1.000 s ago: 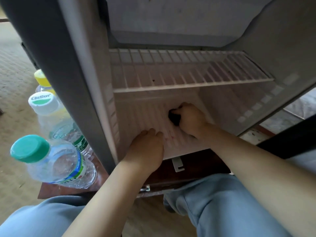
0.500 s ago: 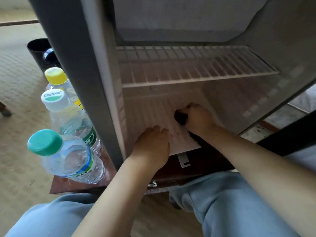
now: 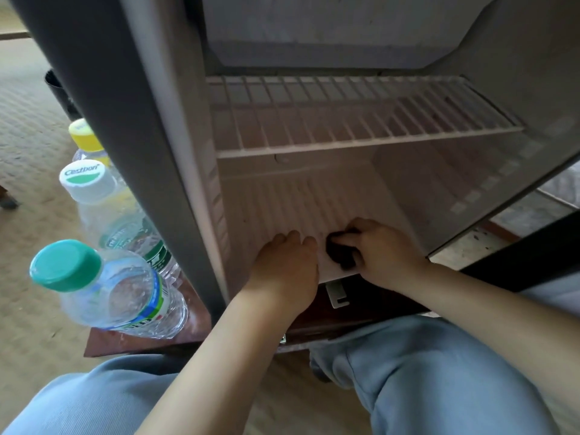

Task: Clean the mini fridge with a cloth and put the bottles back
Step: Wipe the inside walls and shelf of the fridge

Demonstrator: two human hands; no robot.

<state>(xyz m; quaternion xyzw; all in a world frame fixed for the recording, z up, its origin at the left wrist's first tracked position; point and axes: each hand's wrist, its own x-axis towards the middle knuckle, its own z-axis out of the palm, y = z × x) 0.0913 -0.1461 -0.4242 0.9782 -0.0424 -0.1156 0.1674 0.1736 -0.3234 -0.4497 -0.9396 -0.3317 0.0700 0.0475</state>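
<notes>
A dark cloth (image 3: 340, 250) is bunched in the right hand (image 3: 383, 251), whose fingers are curled round it. It is pressed on the ribbed floor of the mini fridge (image 3: 270, 202), near the front edge. The left hand (image 3: 287, 268) is laid flat just beside it, fingers straight and holding nothing. The wire shelf (image 3: 361, 120) above is bare. Three bottles, teal-capped (image 3: 110, 290), white-capped (image 3: 103, 211) and yellow-capped (image 3: 85, 138), are stood outside on the low table (image 3: 100, 342). The wiping is judged to be under way. Whether shelf and walls are done cannot be told, and every bottle is left to be returned.
</notes>
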